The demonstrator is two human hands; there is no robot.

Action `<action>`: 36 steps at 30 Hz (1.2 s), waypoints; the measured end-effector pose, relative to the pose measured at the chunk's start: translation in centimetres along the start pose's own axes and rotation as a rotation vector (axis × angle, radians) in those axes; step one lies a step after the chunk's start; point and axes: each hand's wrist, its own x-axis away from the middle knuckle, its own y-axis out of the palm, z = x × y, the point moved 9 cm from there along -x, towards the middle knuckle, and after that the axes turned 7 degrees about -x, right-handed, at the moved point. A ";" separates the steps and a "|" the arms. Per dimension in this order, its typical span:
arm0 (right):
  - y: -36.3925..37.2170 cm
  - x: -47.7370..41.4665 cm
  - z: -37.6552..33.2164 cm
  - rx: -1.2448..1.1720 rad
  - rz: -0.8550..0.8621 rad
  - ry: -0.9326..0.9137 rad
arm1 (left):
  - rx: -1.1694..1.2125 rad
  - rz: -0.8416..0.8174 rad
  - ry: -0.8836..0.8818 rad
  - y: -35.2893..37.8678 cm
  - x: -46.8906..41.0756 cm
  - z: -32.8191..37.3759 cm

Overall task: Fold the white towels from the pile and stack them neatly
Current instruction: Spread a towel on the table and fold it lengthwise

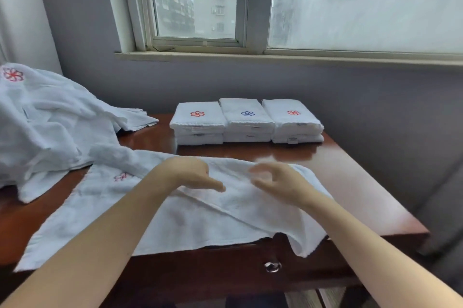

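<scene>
A white towel [175, 220] with a red flower mark lies spread across the front of the wooden table [355, 197], its right end folded over and hanging off the edge. My left hand [193, 175] is at its far edge, fingers curled under and thumb pointing right, and grips the cloth. My right hand [273, 181], blurred, pinches the same edge just to the right. The loose pile of white towels [42, 119] is heaped at the left. Three stacks of folded towels [246, 119] stand side by side at the back, each two high.
The wall and window sill run right behind the stacks. A drawer with a metal knob [272, 267] sits under the front edge. Bare wood shows on the table's right side and between the spread towel and the stacks.
</scene>
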 end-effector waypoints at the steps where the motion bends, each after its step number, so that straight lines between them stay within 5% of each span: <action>1: -1.9 0.3 0.6 0.031 0.119 0.010 | 0.023 0.082 0.018 -1.0 -0.1 1.0; 4: -4.9 1.8 4.3 0.060 0.260 0.211 | 0.197 0.325 0.145 -3.2 -0.2 5.1; 10: -5.9 5.6 10.1 -0.033 0.192 0.557 | 0.290 0.429 0.443 -2.7 -2.4 14.3; 15: -5.9 6.7 9.6 -0.252 0.130 0.512 | 0.226 0.441 0.488 -1.6 -4.1 17.8; 21: -6.3 7.1 8.2 -0.756 0.145 0.432 | 0.425 0.484 0.426 -0.6 -5.3 16.9; 28: -6.5 6.6 7.1 -0.666 -0.070 0.320 | 0.789 0.637 0.230 -4.4 -6.5 13.1; 31: -8.3 5.9 6.4 -0.871 0.031 0.223 | 0.777 0.741 0.190 -6.8 -6.6 12.1; 36: -13.3 4.2 8.3 -1.305 0.400 0.191 | 0.864 0.682 0.169 -7.7 -8.3 11.4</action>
